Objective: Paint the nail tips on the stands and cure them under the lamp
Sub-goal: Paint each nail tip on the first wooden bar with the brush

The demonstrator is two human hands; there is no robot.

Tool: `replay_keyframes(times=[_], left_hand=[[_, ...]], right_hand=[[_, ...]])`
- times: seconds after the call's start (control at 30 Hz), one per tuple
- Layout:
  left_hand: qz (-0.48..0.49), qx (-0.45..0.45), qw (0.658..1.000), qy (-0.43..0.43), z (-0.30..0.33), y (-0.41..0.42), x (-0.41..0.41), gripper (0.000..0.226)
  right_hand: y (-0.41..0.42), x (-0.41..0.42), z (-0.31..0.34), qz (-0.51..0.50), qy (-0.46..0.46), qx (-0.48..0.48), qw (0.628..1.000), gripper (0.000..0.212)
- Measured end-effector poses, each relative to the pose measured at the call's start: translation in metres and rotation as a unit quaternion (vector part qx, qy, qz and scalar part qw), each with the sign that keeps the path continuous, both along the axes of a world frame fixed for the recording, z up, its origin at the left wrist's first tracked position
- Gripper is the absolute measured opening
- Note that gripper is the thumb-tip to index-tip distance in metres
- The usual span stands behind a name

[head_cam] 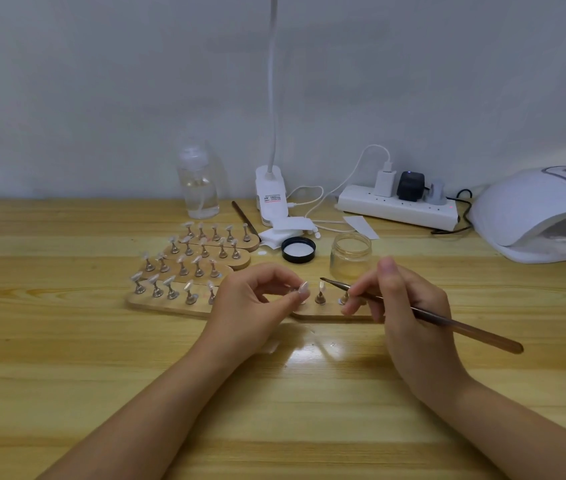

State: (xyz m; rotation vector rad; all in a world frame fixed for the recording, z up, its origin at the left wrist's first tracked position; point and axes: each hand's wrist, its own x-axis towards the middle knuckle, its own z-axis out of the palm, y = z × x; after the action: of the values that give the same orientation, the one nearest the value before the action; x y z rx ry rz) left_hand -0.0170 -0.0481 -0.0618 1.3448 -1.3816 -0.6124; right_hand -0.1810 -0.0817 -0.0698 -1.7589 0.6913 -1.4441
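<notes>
My left hand (257,303) pinches a small stand with a clear nail tip (303,289) just above the left end of a wooden base (330,311). My right hand (402,306) grips a brown nail brush (423,315), its bristles pointing left over the base near a second standing tip (321,293). Behind the base stands an open glass jar (350,255) with its black lid (298,250) beside it. Several more wooden bases (170,303) with rows of tips lie at the left. The white curing lamp (538,216) sits at the far right.
A clear liquid bottle (198,185), a white clip lamp (272,199) and a power strip (399,206) with plugs and cables line the back of the wooden table (66,358). A second brush (244,216) and white pads (285,228) lie near the clip lamp.
</notes>
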Motion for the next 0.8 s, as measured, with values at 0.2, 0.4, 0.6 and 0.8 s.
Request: replay_keyframes(times=[0.2,0.4,0.6,0.8], left_hand=[[0.013,0.004,1.000,-0.016,0.0005,-0.0002,-0.0021,0.016],[0.021,0.001,0.999,-0.035,-0.0004,0.0003,-0.0009,0.018],[0.018,0.000,0.999,-0.040,-0.0016,-0.0002,-0.0002,0.016],[0.022,0.006,0.999,-0.039,-0.0041,-0.0015,0.0005,0.019]], right_hand=[[0.0003,0.0016,0.0012,0.001,0.037,-0.036,0.999,0.039],[0.0016,0.0018,-0.0031,0.014,0.060,-0.042,0.997,0.045],[-0.0004,0.0024,-0.0014,-0.019,0.098,-0.094,0.991,0.039],[-0.0005,0.0025,-0.0040,-0.023,0.086,-0.102,0.991,0.043]])
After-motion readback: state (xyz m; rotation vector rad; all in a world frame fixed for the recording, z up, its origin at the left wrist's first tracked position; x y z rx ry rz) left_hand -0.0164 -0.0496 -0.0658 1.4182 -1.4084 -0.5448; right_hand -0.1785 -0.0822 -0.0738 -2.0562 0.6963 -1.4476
